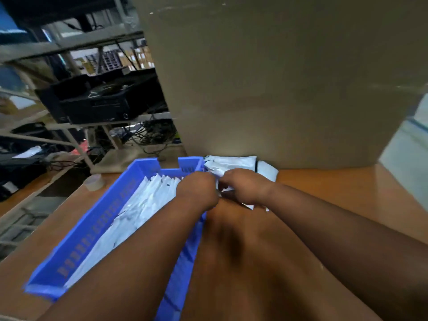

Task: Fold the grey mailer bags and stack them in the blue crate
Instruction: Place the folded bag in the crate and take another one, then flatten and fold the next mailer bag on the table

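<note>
On a wooden table [324, 188], mid-fold: left hand [196, 191] and right hand [243, 188] pinching a mailer bag [222, 172]; next, probably into blue crate [92, 232].

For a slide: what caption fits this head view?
Both hands, left and right, grip a grey mailer bag beside the part-filled blue crate.

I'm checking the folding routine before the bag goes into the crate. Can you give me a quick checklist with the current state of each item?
1. Left hand has a grip on the mailer bag: ok.
2. Right hand has a grip on it too: ok.
3. Fold finished: cannot tell, hands hide it.
4. Blue crate within reach beside the hands: ok.
5. Folded bags in the crate leave room: cannot tell.
6. Unfolded pile still to do: ok.
</note>
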Action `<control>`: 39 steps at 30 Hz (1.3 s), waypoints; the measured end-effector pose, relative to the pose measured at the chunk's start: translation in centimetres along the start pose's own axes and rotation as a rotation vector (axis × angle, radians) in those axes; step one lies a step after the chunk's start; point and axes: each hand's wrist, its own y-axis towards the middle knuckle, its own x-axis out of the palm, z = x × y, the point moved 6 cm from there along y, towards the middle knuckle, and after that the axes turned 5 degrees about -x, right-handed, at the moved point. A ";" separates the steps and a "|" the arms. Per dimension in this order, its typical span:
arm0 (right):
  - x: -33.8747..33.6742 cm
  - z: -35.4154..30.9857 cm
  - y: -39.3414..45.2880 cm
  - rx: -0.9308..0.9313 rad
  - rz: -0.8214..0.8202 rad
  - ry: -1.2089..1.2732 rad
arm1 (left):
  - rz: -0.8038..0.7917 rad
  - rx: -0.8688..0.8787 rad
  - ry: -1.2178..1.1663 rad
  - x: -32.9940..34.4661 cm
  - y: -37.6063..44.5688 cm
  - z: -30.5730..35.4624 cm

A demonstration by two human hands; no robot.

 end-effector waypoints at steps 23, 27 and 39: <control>7.7 23.8 -14.3 0.286 0.074 0.258 | 0.034 -0.080 0.039 17.3 10.9 19.4; 6.9 23.7 -15.7 0.293 0.200 0.115 | 0.002 0.069 -0.136 20.1 10.3 19.6; 10.5 16.0 -23.4 0.253 -0.024 -0.065 | 0.059 0.487 -0.490 20.2 -7.3 17.0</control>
